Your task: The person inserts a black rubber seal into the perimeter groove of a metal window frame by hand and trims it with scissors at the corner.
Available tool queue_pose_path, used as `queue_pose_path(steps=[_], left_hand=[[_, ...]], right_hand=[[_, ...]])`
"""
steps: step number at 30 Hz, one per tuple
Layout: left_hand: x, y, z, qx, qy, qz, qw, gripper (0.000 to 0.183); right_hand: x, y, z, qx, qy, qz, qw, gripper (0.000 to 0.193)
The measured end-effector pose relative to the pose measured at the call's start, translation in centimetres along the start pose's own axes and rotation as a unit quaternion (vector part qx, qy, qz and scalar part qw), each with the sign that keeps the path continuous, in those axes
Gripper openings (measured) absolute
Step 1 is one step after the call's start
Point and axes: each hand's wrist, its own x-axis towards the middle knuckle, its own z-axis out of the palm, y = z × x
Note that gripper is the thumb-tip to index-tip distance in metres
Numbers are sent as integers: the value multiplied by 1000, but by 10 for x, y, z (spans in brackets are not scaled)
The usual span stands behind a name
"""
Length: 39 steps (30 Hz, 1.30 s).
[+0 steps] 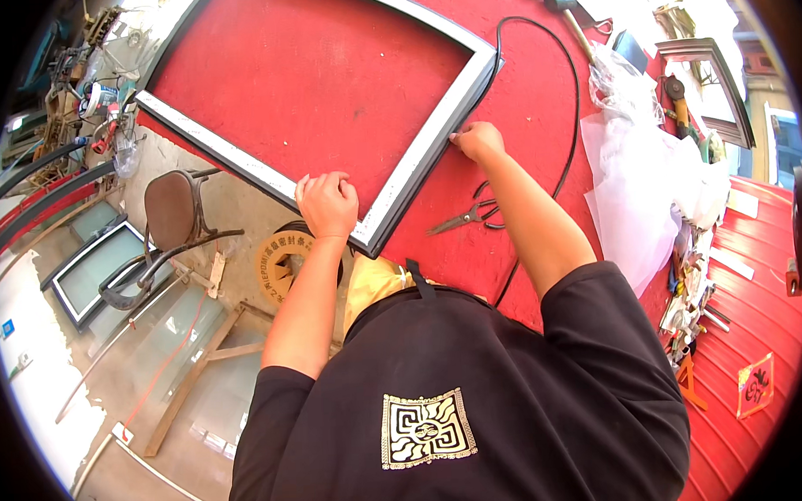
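Note:
A window frame point(415, 153), white on top with dark grey sides, lies on the red tabletop point(315, 68), its near left side jutting past the table edge. My left hand point(327, 207) is closed over the near side, close to the near corner. At the right side's outer edge, my right hand point(478, 142) has its fingers pinched on a thin black rubber strip point(575, 94); the fingertips are partly hidden. From there the strip follows the frame to its far right corner, loops right and comes back toward my body. Scissors point(463, 220) with dark handles lie beside my right forearm.
Clear plastic sheeting point(628, 189) is heaped along the table's right side, near a hammer point(570, 19) and an angle grinder point(677, 99). Below on the left stand a brown chair point(172, 210) and a round cardboard-sided reel point(279, 262). Another framed pane point(97, 270) lies farther left.

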Motion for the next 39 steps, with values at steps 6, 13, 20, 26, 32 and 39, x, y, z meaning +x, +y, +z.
queue_pose_path(steps=[6,13,20,26,32,39], left_hand=[[0,0,2,-3,16,9,1000,13],[0,-1,2,-1,22,20,1000,13],[1,0,1,2,10,14,1000,13],[1,1,2,5,7,12,1000,12],[0,0,2,15,2,10,1000,12],[2,3,1,17,-4,13,1000,13]], right_hand=[[9,6,-5,11,31,16,999,49],[31,6,-18,55,-1,46,997,48],[48,12,-33,49,53,59,996,53],[69,18,-49,65,42,69,995,59],[69,8,-64,36,63,78,994,63],[87,9,-80,29,80,90,992,64]])
